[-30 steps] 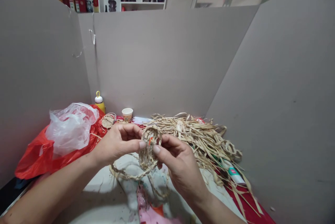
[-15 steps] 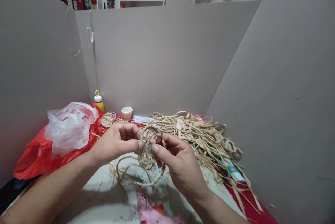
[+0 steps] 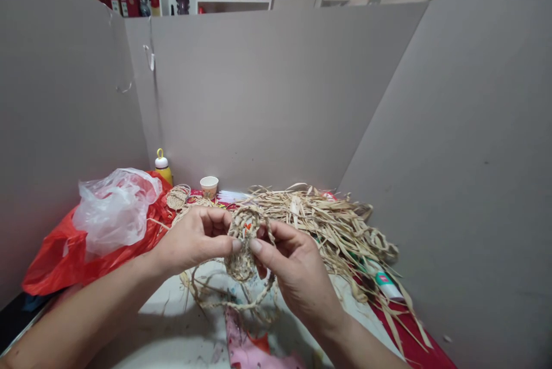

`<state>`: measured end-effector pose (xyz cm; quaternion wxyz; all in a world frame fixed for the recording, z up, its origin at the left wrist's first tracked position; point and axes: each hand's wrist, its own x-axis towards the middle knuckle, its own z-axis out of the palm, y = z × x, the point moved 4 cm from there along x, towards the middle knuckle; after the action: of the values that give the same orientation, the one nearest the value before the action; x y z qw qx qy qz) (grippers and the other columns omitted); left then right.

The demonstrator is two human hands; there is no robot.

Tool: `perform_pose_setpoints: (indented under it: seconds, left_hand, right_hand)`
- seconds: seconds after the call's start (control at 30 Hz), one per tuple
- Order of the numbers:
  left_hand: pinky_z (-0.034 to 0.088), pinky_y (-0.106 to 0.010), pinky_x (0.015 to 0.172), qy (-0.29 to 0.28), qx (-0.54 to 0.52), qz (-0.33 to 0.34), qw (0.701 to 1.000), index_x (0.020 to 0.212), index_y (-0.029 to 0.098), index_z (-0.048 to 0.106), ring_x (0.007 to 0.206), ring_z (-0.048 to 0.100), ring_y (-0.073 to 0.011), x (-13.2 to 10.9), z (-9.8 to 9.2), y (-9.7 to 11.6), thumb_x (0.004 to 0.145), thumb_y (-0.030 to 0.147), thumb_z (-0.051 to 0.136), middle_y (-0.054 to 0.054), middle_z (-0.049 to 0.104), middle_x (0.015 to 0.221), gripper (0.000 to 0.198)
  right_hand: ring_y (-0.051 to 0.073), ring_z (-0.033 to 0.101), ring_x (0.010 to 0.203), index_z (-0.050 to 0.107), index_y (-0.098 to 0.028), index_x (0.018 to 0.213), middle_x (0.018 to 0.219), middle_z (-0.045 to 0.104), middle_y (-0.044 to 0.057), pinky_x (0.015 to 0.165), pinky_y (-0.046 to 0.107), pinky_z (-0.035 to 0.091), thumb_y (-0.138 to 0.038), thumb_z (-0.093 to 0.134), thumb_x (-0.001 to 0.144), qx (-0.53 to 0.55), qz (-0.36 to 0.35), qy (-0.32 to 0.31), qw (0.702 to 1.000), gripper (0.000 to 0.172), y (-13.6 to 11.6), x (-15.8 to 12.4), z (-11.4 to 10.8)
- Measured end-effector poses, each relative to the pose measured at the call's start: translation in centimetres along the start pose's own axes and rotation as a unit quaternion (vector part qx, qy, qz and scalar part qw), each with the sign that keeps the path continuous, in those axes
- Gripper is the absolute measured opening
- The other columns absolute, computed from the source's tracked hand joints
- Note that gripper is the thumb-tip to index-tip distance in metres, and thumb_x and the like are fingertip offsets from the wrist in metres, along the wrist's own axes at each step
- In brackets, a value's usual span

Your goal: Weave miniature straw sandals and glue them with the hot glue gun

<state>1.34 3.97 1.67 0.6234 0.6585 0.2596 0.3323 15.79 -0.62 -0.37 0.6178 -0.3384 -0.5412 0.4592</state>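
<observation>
A small woven straw piece point(image 3: 240, 262), braided and shaped like a little shoe, is held up over the table between both hands. My left hand point(image 3: 200, 237) pinches its left side, thumb lying on the front near the middle. On the other side, my right hand point(image 3: 291, 254) grips the right edge, its thumb tip close to the left one. A bit of orange shows through the opening at the top. From the piece a long straw braid point(image 3: 235, 304) loops down below the hands. Some fingertips are hidden behind the weave.
Dry straw strips point(image 3: 319, 219) are heaped at the back right, beside a white-and-green bottle point(image 3: 388, 283). Plastic bags point(image 3: 116, 214) lie at left, near a yellow bottle point(image 3: 163, 169) and a paper cup point(image 3: 209, 186). Pink cloth point(image 3: 254, 352) lies in front. Grey partitions point(image 3: 259, 99) surround the table.
My left thumb has slid slightly right across the woven piece, closer to the right thumb. The piece has shifted a little to the left; my right hand is almost unmoved.
</observation>
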Motion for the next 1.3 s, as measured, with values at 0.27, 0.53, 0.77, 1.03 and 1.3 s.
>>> perform_pose_setpoints:
  seconds: [0.27,0.53,0.77,1.03,1.3]
  left_hand:
    - [0.042,-0.023,0.057,0.004,-0.003,0.029,1.0,0.072,0.013,0.065,0.059,0.052,-0.0103,0.0,-0.9,0.5,0.068,0.025,0.077,0.0,0.06,0.063,0.018]
    - [0.045,-0.025,0.062,-0.011,-0.031,0.049,0.998,0.084,0.014,0.064,0.067,0.057,-0.0134,0.1,-0.8,1.0,0.067,0.025,0.076,-0.003,0.064,0.076,0.023]
    - [0.043,-0.025,0.066,0.039,-0.036,0.048,0.997,0.079,0.014,0.064,0.068,0.059,-0.0124,0.2,-0.9,0.4,0.069,0.023,0.076,-0.002,0.067,0.075,0.018]
    - [0.04,-0.022,0.058,0.182,0.055,0.076,0.979,0.072,0.015,0.066,0.058,0.053,-0.01,2.0,-4.3,0.7,0.065,0.021,0.072,0.002,0.062,0.064,0.012]
    - [0.035,-0.019,0.049,0.236,0.15,0.071,0.957,0.069,0.016,0.06,0.052,0.049,-0.0084,3.7,-7.5,-1.6,0.066,0.02,0.072,0.003,0.059,0.061,0.013]
  right_hand:
    - [0.008,0.039,0.051,0.057,-0.018,0.069,0.061,0.046,-0.006,0.044,0.02,0.036,-0.033,0.073,0.077,0.001,0.004,-0.006,1.0,0.023,0.2,0.2,-0.1]
    - [0.009,0.039,0.05,0.058,-0.018,0.067,0.057,0.046,-0.006,0.044,0.02,0.037,-0.034,0.073,0.075,-0.019,0.026,-0.029,0.999,0.023,-0.1,0.4,0.0]
    - [0.009,0.045,0.05,0.063,-0.018,0.069,0.057,0.05,-0.005,0.045,0.02,0.04,-0.033,0.073,0.074,-0.012,0.063,-0.078,0.995,0.018,0.5,0.4,0.2]
    - [0.016,0.062,0.064,0.069,-0.018,0.083,0.073,0.068,0.002,0.055,0.027,0.047,-0.032,0.065,0.079,-0.229,-0.051,0.067,0.97,0.014,-3.0,3.8,-3.3]
    - [0.021,0.062,0.065,0.068,-0.018,0.083,0.077,0.07,0.006,0.057,0.029,0.043,-0.009,0.063,0.071,-0.626,0.05,-0.248,0.738,0.015,-1.9,-5.0,-1.5]
